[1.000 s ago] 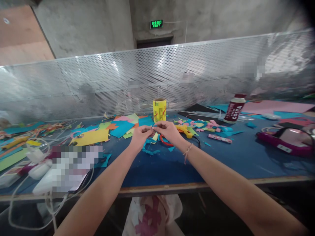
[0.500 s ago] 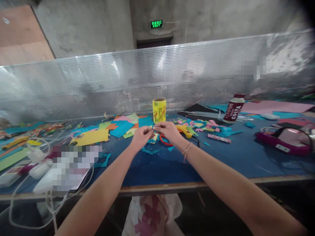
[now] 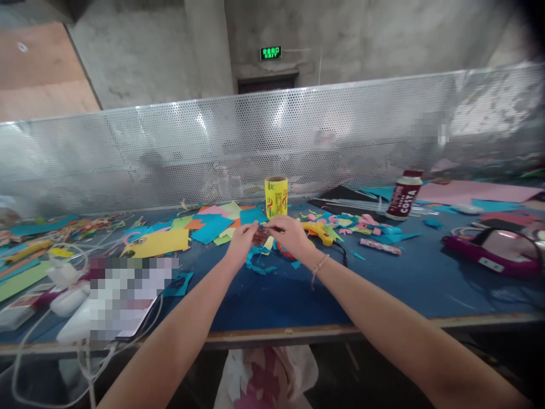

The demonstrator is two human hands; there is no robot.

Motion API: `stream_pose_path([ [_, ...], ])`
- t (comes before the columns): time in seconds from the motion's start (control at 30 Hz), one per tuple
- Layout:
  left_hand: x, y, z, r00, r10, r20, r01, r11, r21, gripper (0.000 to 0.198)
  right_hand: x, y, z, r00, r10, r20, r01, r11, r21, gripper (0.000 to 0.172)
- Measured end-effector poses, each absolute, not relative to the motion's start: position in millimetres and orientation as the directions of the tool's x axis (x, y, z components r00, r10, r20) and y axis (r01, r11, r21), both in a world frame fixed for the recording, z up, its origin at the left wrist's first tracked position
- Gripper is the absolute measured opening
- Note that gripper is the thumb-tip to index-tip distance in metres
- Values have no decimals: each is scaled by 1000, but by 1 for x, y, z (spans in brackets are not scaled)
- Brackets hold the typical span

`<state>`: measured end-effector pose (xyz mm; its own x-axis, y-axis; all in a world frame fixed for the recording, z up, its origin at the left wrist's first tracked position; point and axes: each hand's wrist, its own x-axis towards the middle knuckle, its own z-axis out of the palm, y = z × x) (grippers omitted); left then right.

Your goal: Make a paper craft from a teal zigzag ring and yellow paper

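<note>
Pinched between the left hand (image 3: 240, 243) and the right hand (image 3: 289, 236), over a cluttered blue worktable (image 3: 276, 292): a small dark-red scrap (image 3: 260, 233).

Held just above the middle of the tabletop, in front of an upright yellow roll of printed labels (image 3: 276, 196). Gripped on one side by the left thumb and forefinger pressed together, and on the other by the right fingertips closed on a thin dark end. Other fingers curled inward; finer detail of the grip too small to tell. Worked directly over torn blue paper scraps (image 3: 258, 265), with a yellow glue gun (image 3: 317, 230) just beside the right hand. Flanked at a distance by a flat yellow paper sheet (image 3: 157, 243) to the left and a dark brown plastic bottle with white lettering (image 3: 404, 195) well apart to the right. Backed by a perforated metal screen (image 3: 298, 136) along the table's far edge.
</note>
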<state>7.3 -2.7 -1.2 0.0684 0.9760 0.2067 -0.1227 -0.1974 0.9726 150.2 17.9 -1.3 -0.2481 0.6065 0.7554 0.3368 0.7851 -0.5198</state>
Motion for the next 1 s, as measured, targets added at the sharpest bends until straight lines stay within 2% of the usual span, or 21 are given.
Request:
stream_pose_path([
  [0.07, 7, -5, 1, 43, 989, 144, -227, -131, 965, 29, 150, 14, -1, -313, 494, 811, 361, 852, -380, 15],
  [0.17, 5, -6, 2, 43, 987, 157, -290, -138, 947, 22, 148, 10, -1, -346, 452, 822, 379, 869, -319, 21],
  [0.27, 3, -5, 2, 45, 981, 186, -309, -164, 937, 20, 148, 9, 0, -349, 480, 805, 386, 856, -343, 25],
  [0.37, 3, -3, 1, 33, 980, 195, -317, -175, 932, 22, 149, 12, 2, -338, 552, 762, 355, 825, -440, 24],
  [0.47, 3, -3, 0, 33, 979, 201, -279, -185, 942, 24, 149, 16, 2, -307, 620, 722, 338, 780, -526, 19],
  [0.57, 4, -2, -2, 15, 975, 222, -233, -212, 949, 25, 149, 17, 1, -289, 648, 705, 372, 755, -541, 16],
  [0.73, 4, 0, -7, 46, 959, 281, -112, -275, 955, 24, 150, 17, -1, -305, 610, 731, 408, 778, -479, 20],
  [1.0, 3, 1, -10, 53, 935, 350, 53, -353, 934, 30, 154, 18, 0, -395, 579, 713, 522, 780, -345, 12],
])
